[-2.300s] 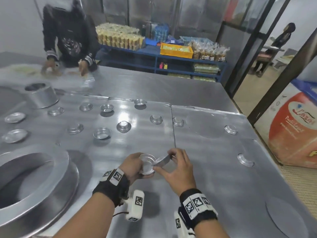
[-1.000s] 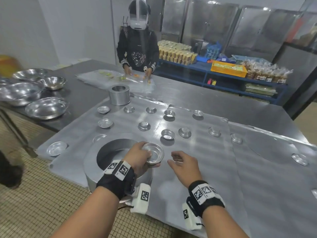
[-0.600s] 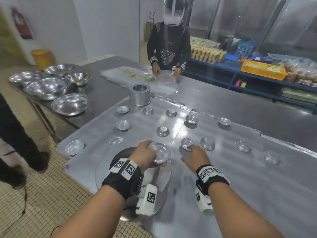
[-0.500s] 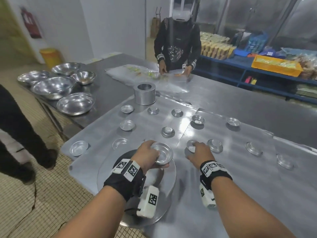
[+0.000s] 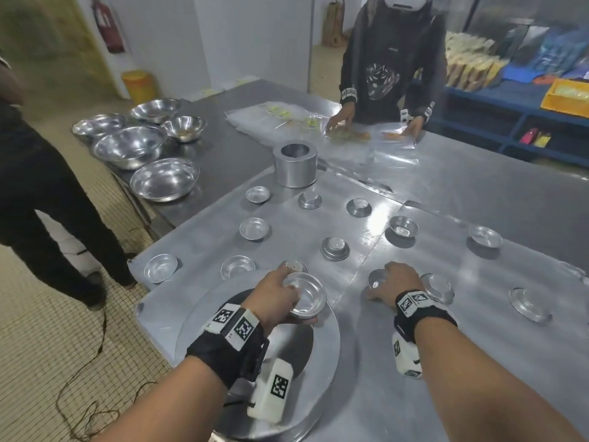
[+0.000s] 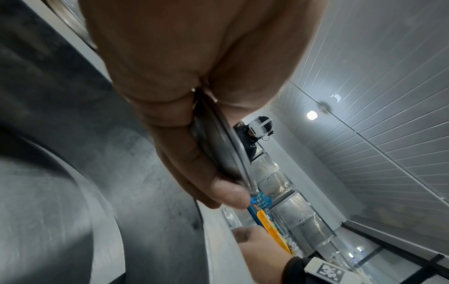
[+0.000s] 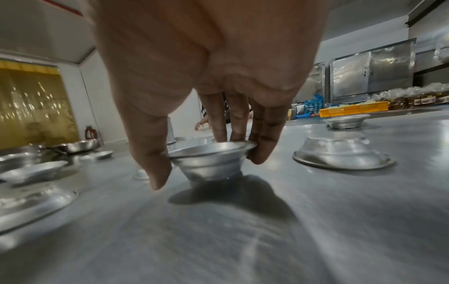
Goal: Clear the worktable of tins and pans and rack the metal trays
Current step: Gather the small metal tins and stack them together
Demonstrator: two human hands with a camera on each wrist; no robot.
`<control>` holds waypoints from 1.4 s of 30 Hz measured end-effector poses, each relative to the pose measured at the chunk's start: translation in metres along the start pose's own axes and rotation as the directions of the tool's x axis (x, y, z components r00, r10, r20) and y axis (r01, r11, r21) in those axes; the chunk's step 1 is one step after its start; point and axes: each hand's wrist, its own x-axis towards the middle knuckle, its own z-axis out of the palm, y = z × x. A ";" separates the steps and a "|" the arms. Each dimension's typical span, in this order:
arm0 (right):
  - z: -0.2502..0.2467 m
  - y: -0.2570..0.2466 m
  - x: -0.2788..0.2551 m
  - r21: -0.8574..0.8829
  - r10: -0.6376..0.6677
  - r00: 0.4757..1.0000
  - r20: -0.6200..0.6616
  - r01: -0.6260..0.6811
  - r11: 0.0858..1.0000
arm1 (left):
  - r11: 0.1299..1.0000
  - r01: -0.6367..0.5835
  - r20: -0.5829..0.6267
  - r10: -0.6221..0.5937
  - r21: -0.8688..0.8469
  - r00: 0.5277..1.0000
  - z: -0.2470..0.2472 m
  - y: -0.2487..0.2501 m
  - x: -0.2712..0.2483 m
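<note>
My left hand [image 5: 280, 296] grips a small stack of nested metal tins [image 5: 305, 298] above a large round pan [image 5: 322, 342] at the table's near edge; in the left wrist view the stack's rims [image 6: 218, 146] show between thumb and fingers. My right hand [image 5: 393, 282] reaches over an upright tin [image 5: 376, 279] on the worktable [image 5: 414, 378]. In the right wrist view thumb and fingers pinch that tin's rim [image 7: 211, 153] while it sits on the surface. Several more small tins lie scattered on the table, some upright, some upside down.
A tall metal cylinder [image 5: 295, 163] stands at the far side of the tins. Several steel bowls [image 5: 164, 179] sit on the dark table to the left. One person [image 5: 392, 68] works opposite; another person's legs [image 5: 47, 199] stand at the left. An upside-down tin [image 5: 437, 287] lies right of my right hand.
My right hand has moved forward from beside the stack and closed its fingers on the upright tin. The left hand has kept hold of the stack. My view has swung left.
</note>
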 end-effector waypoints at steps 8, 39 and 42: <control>-0.050 -0.059 -0.036 0.266 -0.254 0.963 -0.089 0.268 0.926 | 0.994 0.025 -0.064 -0.032 -0.109 0.997 -0.011 0.016 -0.011; -0.052 -0.242 -0.111 0.250 -0.629 0.774 0.074 0.596 0.763 | 0.993 -0.086 0.066 0.080 0.079 0.995 -0.140 0.052 0.020; -0.062 -0.232 -0.090 0.172 -0.595 0.793 0.135 0.572 0.802 | 0.997 -0.074 0.061 0.073 0.025 0.995 -0.142 0.051 0.022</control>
